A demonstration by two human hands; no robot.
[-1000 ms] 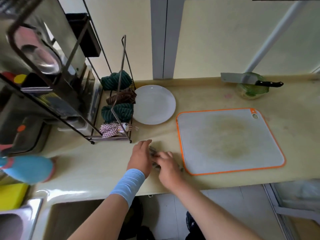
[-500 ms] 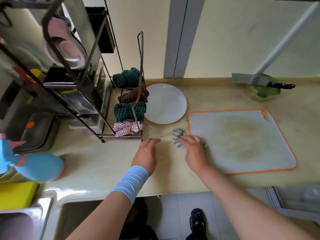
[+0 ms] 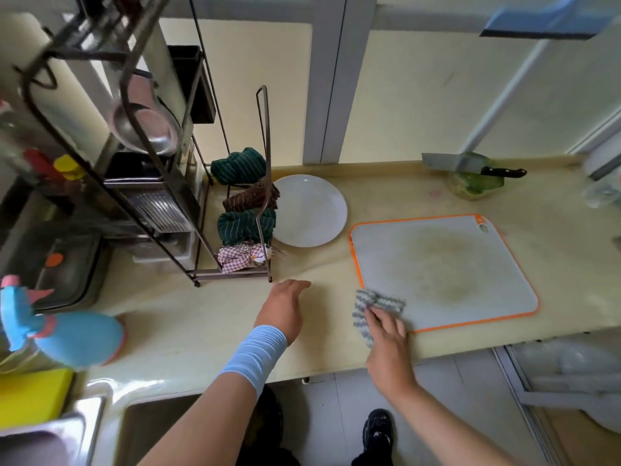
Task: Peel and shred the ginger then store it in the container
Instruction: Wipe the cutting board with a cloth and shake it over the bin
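Observation:
A grey cutting board [image 3: 470, 264] with an orange rim lies on the beige counter. My right hand [image 3: 388, 334] presses a grey-and-white striped cloth [image 3: 373, 302] onto the board's near-left corner. My left hand [image 3: 285, 307], with a light blue wrist sleeve, rests flat on the counter left of the board and holds nothing. At the back, a cleaver [image 3: 470, 164] lies across a green glass container [image 3: 473, 188]. A white plate [image 3: 311, 210] sits left of the board. No ginger is visible.
A dark wire dish rack [image 3: 151, 169] with bowls and rolled cloths [image 3: 243, 196] stands at the left. A blue round object [image 3: 79, 338], a yellow block [image 3: 30, 395] and the sink [image 3: 161, 432] are at the near left. The counter's front edge runs just below my hands.
My right hand has slid the striped cloth from the counter beside my left hand rightward onto the cutting board's near-left corner. My left hand has stayed on the counter.

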